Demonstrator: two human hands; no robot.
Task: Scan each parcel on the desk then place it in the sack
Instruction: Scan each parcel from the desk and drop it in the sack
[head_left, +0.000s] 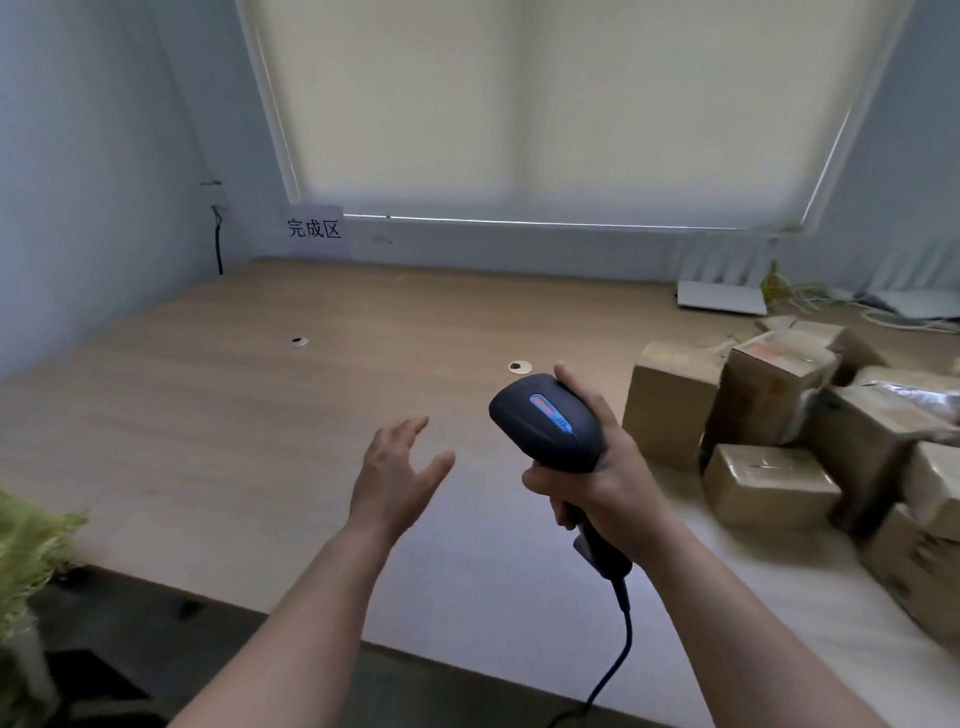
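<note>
scanner (545, 421) in right grip (597, 483); parcels (769, 473) beside

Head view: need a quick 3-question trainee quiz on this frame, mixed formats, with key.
1. True or false: the left hand holds a parcel.
2. Multiple choice: what does the right hand grip? A) a tape roll B) the barcode scanner C) a pen
3. Fill in: the cardboard parcels are piled on the ____ side of the desk.

Key:
1. False. The left hand is open and empty, above the desk.
2. B. The fingers wrap the handle of the scanner; a blue light shows on its head.
3. Right.
</note>
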